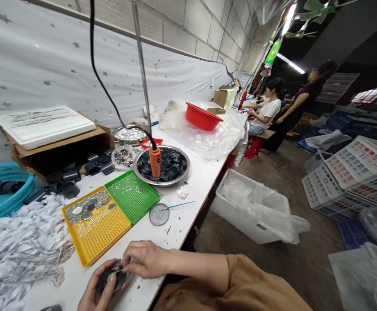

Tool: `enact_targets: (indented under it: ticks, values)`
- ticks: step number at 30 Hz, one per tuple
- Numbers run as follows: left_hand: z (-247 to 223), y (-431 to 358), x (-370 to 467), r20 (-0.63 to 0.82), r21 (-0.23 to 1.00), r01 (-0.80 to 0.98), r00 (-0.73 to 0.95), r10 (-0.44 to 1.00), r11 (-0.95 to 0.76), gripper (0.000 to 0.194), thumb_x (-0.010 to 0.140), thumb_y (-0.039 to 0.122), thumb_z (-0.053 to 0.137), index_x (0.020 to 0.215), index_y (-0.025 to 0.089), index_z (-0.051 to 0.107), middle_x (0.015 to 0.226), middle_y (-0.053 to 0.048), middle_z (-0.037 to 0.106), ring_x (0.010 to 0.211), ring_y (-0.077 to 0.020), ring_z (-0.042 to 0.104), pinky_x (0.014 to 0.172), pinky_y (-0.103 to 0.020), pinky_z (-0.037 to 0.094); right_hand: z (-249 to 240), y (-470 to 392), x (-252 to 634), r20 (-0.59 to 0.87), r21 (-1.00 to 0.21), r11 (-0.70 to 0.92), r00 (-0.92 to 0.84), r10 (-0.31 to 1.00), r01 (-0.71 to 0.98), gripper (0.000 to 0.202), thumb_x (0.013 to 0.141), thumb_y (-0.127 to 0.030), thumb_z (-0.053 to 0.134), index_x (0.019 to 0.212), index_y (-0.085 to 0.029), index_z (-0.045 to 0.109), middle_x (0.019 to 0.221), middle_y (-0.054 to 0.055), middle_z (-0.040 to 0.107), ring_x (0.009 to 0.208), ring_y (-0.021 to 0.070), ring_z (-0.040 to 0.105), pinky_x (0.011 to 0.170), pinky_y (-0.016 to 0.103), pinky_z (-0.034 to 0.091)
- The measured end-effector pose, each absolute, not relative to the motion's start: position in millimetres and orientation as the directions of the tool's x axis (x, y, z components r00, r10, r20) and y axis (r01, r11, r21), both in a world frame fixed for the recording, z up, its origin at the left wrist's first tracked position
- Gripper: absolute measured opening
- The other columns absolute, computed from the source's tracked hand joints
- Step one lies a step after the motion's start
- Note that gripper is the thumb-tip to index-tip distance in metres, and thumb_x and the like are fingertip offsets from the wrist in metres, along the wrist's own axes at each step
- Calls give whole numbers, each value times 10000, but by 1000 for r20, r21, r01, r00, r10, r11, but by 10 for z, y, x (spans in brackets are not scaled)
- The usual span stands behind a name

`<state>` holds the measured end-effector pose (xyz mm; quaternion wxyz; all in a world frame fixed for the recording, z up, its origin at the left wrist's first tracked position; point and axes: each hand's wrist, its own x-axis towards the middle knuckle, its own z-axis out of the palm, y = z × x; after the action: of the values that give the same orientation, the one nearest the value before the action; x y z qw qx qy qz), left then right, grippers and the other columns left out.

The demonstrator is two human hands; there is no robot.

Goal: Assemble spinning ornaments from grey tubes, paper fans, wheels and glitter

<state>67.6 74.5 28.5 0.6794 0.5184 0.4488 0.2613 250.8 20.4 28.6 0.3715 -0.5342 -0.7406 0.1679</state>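
Observation:
My left hand (94,291) cups a small black round part (112,278) at the near edge of the white table (201,172). My right hand (144,258) rests on top of the same part, fingertips pinching at it; a thin yellowish strip shows between the fingers. Just beyond the hands lies a yellow perforated tray (102,231) with silver discs, joined to a green perforated tray (133,194) sprinkled with tiny shiny bits. A small round lid (159,214) of glittery bits with a blue stick (178,204) sits to the right of the trays.
A metal bowl of black rings (172,166) holds an orange-handled tool (155,161) hanging on a black cable. White paper strips (20,246) pile at left near a teal basket (3,190). A red basin (202,116) stands farther along. Two people (272,108) are beyond the table's far end. A white bin (240,207) and crates (353,177) stand on the floor.

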Motion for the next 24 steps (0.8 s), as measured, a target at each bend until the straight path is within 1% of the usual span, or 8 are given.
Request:
enact_targets:
  ticks: [3,5,7,8,12,16,20,24]
  values:
    - [389,638,667,-209,978,104,450,868,181,531,654,496,770,1082,226,606,1160,-67,621,1111,-285,584,856,-329,555,331,129,2479,405,-688,400,-138,904,606,85,880,-263,592,844,-191,566,812,23,641,780,140,608,771,232,493]
    - [482,543,679,-147,987,131,466,872,96,430,694,437,759,1031,206,625,1092,-72,636,1099,-257,570,953,-343,482,367,51,2457,390,-750,382,-105,915,540,48,890,-240,577,873,-195,583,836,35,653,804,153,611,777,261,491]
    - [523,521,691,-94,994,90,483,871,57,377,733,395,737,1031,198,616,1074,-73,631,1084,-236,559,990,-353,431,381,28,2461,371,-793,362,-81,925,490,36,898,-218,562,906,-202,593,862,46,653,829,164,610,780,287,487]
    - [517,539,684,-77,996,67,496,865,50,377,744,380,731,1046,193,606,1076,-74,623,1079,-229,554,989,-350,420,379,43,2467,361,-805,359,-91,928,472,41,902,-206,553,911,-204,593,864,49,646,833,168,606,778,297,484]
    - [444,595,583,-40,999,-2,545,838,50,395,778,353,707,1102,174,567,1057,-71,600,998,-203,557,880,-308,442,376,110,2444,333,-813,363,-147,931,455,59,904,-162,527,916,-206,564,858,48,609,836,174,585,754,313,477]
    - [462,536,532,-25,999,-6,541,841,34,397,784,350,708,1106,175,556,1041,-63,592,962,-190,555,826,-282,443,433,79,2394,331,-796,385,-197,923,467,75,904,-145,521,929,-210,549,876,48,606,859,177,584,767,319,479]
    - [507,515,546,-16,1000,-7,530,848,23,350,800,333,693,1084,173,566,1041,-64,582,949,-182,551,798,-268,443,462,62,2403,337,-788,389,-193,921,477,80,903,-144,526,929,-217,545,862,40,607,855,177,580,767,318,475]
    - [503,514,562,-45,991,-86,525,850,106,347,788,333,704,1065,173,568,1023,-63,573,913,-176,563,752,-258,458,457,44,2434,321,-783,375,-195,927,497,80,909,-142,518,929,-218,534,861,40,602,849,176,572,761,317,468]
